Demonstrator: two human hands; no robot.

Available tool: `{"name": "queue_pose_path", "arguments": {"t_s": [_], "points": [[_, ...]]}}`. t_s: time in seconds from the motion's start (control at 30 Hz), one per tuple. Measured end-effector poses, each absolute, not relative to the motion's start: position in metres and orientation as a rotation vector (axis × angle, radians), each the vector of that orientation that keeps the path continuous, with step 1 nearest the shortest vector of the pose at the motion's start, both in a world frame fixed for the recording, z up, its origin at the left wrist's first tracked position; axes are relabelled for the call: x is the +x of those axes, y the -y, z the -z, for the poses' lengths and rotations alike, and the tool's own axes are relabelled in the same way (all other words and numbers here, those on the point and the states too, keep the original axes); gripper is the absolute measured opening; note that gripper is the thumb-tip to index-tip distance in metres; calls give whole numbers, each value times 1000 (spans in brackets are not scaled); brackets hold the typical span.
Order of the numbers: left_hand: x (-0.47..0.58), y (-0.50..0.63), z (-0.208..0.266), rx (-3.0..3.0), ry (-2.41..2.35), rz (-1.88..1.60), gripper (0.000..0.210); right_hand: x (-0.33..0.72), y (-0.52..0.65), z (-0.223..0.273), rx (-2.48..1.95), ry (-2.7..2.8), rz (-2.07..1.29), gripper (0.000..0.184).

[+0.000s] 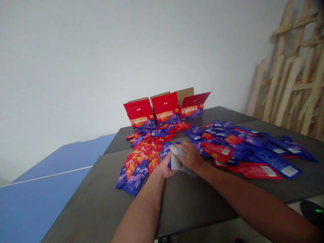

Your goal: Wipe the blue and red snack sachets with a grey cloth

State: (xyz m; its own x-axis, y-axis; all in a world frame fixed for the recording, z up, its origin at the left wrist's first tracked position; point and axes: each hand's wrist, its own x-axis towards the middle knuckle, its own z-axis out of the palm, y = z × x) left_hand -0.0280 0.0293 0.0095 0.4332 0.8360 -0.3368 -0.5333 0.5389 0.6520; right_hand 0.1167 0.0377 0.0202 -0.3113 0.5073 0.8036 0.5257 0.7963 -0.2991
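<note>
Two hands, one left hand (pixel 166 167) and one right hand (pixel 190 153), meet near the centre of the frame, with one grey cloth (pixel 177 162) and one blue sachet (pixel 169 164) between them. Three red boxes (pixel 166 109) stand in a row above. Sachets form two spreads, a left spread (pixel 145 153) at centre and a right spread (pixel 238 143) at centre right; overlap prevents counting each. One blue table (pixel 48 184) fills the lower left.

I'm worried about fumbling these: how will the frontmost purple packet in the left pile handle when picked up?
The frontmost purple packet looks thin and flat, so it will probably flex rather than stay rigid. That same flat shape makes rolling unlikely. It overlaps neighbouring packets, so it might drag them slightly.
</note>
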Motion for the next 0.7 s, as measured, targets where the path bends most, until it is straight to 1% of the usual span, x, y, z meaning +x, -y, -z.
{"name": "queue_pose_path", "arguments": {"t_s": [0.13,0.23,0.3,0.37,0.47,0.53,0.63,0.7], "points": [[-32,-25,-13,477,-645,-709,45,124,-47,-26,-848,1784,-201,21],[-38,-20,-22,437,-530,-642,54,128,-54,-25,-932,1683,-271,18],[-43,-17,-27,394,-421,-732,57,130,-59,-23,-1019,1598,-296,18],[-46,-16,-30,368,-316,-898,52,132,-63,-21,-1056,1562,-313,19],[-47,-18,-30,370,-253,-1068,47,132,-60,-20,-976,1629,-271,19],[-45,-22,-27,370,-278,-1103,51,130,-53,-19,-861,1759,-194,20],[-44,-29,-22,369,-360,-1141,60,123,-39,-18,-672,2016,-21,25],[-44,-32,-20,378,-411,-1164,62,117,-31,-17,-581,2170,92,28]]}}
